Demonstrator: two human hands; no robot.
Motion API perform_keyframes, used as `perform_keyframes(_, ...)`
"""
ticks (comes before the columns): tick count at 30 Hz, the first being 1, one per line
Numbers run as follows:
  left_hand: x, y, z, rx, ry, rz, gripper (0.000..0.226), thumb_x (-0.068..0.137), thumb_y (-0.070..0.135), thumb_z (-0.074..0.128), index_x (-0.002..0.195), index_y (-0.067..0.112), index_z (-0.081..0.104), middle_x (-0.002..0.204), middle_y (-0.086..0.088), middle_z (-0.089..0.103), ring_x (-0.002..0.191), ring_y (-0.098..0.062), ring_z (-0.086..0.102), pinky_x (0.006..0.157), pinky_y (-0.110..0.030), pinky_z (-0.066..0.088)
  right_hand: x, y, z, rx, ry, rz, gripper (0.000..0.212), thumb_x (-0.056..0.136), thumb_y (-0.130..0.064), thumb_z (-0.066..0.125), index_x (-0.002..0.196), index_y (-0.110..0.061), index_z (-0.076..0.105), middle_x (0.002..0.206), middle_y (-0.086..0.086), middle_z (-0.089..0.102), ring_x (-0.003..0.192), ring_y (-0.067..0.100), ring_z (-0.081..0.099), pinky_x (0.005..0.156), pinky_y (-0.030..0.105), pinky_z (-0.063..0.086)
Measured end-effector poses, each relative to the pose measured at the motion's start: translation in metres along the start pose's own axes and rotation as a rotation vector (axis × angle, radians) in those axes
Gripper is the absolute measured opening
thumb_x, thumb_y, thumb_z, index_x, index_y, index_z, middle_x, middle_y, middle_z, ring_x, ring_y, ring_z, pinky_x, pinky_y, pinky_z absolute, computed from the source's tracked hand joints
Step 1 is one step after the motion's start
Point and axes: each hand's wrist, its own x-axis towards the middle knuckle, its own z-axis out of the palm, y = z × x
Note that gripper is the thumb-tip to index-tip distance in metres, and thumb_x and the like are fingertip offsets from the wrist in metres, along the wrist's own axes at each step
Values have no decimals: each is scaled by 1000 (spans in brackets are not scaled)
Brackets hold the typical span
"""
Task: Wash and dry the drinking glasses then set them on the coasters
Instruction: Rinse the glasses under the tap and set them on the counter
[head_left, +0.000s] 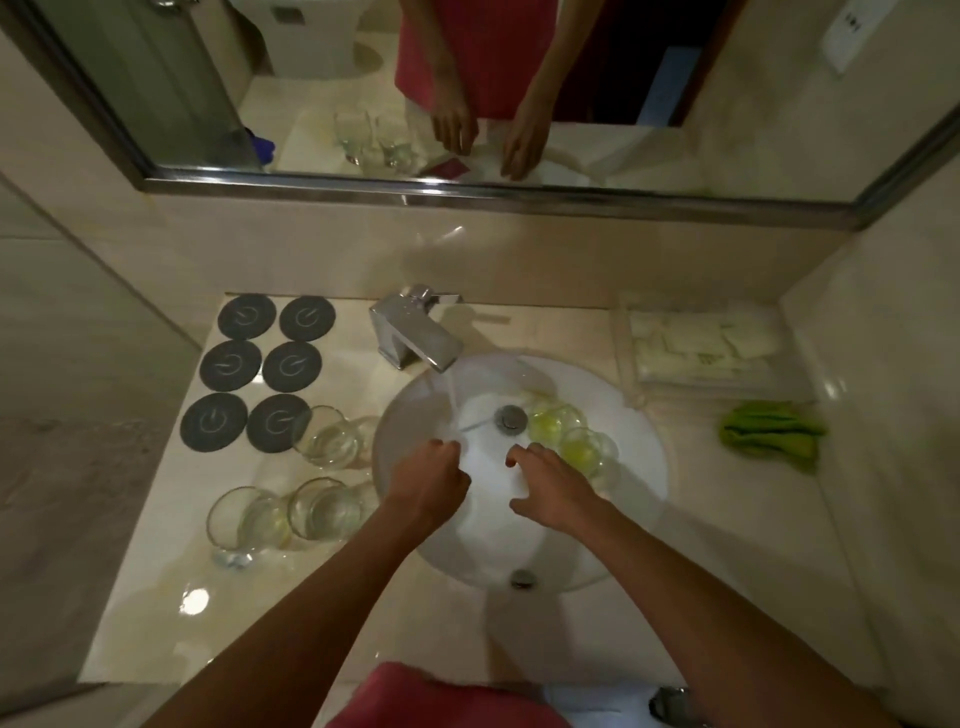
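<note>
Water runs from the tap (415, 332) into the white sink (639, 457), which serves as the landmark for everything here. Inside the sink, right of the drain (511, 417), two glasses (571, 441) lie with yellowish liquid in them. On the bench (156, 597) left of the sink stand three more glasses (291, 488), one just beside the sink rim and two nearer the person. Further left and behind these lie six dark round coasters (260, 371), all bare. Right of the sink lies a green cloth (769, 431), with a stack of folded white towels (701, 345) behind it.

The left hand (431, 475) hangs over the sink just below the stream, fingers curled in and holding nothing that can be seen. The right hand (550, 480) hovers over the middle of the sink, fingers loosely spread and empty, close to the nearer of the two glasses but not touching it.

The washing looks barely begun. The sensible move is for the right hand to take the nearer glass round its body, tip out the yellow liquid, then turn it under the stream so water reaches the whole inside. Wet glass slips, so a full wrap is safer than a fingertip pinch, and the glass should be kept from knocking its neighbour or the tap. The green cloth is within reach for drying.
</note>
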Motion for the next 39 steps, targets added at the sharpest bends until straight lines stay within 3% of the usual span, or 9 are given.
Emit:
perform_keyframes(4,18,26,26,29,-90,-18,12,89,17,52,95,6,56,96,-8,59,87,-28,60,69,-34,45,6,40,-3,-132,-84,-37,74,81,-21,80,144,-17,42,140,8,43,128,26,44,93,36,46)
perform_keyframes(7,29,35,44,65,-150,-13,7,90,15,48,86,10,45,95,-10,57,86,-29,58,66,-33,38,18,63,2,-286,-145,-92,91,77,-16,83,152,-20,32,147,8,36,134,27,41,101,37,43)
perform_keyframes(10,33,35,57,115,-193,-23,11,90,14,46,82,11,40,80,-5,46,74,-26,51,59,-31,32,30,79,8,-443,-154,-161,98,77,-14,82,156,-22,26,156,10,30,142,27,34,114,39,33)
perform_keyframes(12,31,34,62,127,-221,-41,14,90,14,46,79,11,39,74,-1,40,69,-22,47,55,-30,29,36,87,15,-521,-187,-203,98,77,-15,82,157,-23,24,159,10,27,145,28,31,118,42,25)
perform_keyframes(18,30,29,63,81,-264,-129,9,92,16,46,87,8,47,97,-13,60,77,-26,53,64,-31,36,56,91,21,-638,-229,-286,74,86,-9,68,151,-20,35,142,11,45,133,31,40,110,42,28)
perform_keyframes(23,34,20,66,-9,-261,-173,19,94,21,51,101,6,60,98,-10,64,87,-27,62,75,-36,53,65,90,22,-670,-270,-287,73,88,-6,64,153,-19,33,140,14,46,132,34,40,112,40,25)
perform_keyframes(29,51,11,67,-316,-291,-211,21,95,31,59,103,13,65,104,-7,68,91,-21,64,79,-33,54,70,71,15,-574,-261,-279,85,78,-23,80,150,-22,33,137,11,46,129,32,41,109,38,30)
perform_keyframes(34,66,10,53,-776,-357,-403,57,89,53,64,134,21,49,124,-6,58,103,-23,63,75,-33,55,80,36,-7,-192,-99,-228,80,70,-35,84,139,-24,46,134,9,52,128,29,44,104,37,37)
perform_keyframes(39,81,-12,34,-1205,-106,-449,23,96,24,62,117,16,58,115,-17,67,92,-24,70,77,-46,62,99,-3,-27,81,51,-139,81,65,-52,84,135,-28,51,125,4,55,121,26,51,102,37,38)
